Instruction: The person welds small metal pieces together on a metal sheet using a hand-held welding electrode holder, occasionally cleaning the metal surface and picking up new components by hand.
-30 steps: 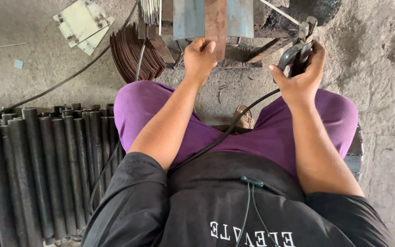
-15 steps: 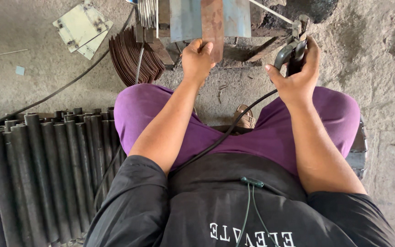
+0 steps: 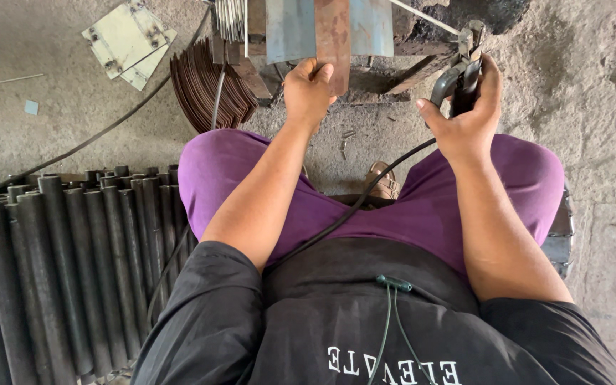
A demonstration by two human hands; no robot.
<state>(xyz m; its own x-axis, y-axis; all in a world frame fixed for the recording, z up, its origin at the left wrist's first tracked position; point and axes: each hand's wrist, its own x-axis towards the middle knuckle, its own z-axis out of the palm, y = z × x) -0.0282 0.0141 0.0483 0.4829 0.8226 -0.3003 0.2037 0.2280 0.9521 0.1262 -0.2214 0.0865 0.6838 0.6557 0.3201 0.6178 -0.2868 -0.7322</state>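
While the person sits over the concrete floor (image 3: 73,93), the left hand (image 3: 308,89) pinches the lower end of a rusty flat bar (image 3: 333,39) lying on a grey steel plate (image 3: 290,28), and the right hand (image 3: 465,117) is wrapped tight round a black electrode holder (image 3: 459,80), its cable (image 3: 365,196) trailing across the purple lap; dark pipes (image 3: 58,264) lie stacked at the left

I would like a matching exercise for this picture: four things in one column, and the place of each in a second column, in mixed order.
Things:
1. rusty metal strip
2. welding holder
3. dark pipes
4. pale metal plates

Places:
A. lying in a row on the floor, at the person's left
B. in the right hand
C. in the left hand
D. on the floor, top left

Pairs: 1-C, 2-B, 3-A, 4-D
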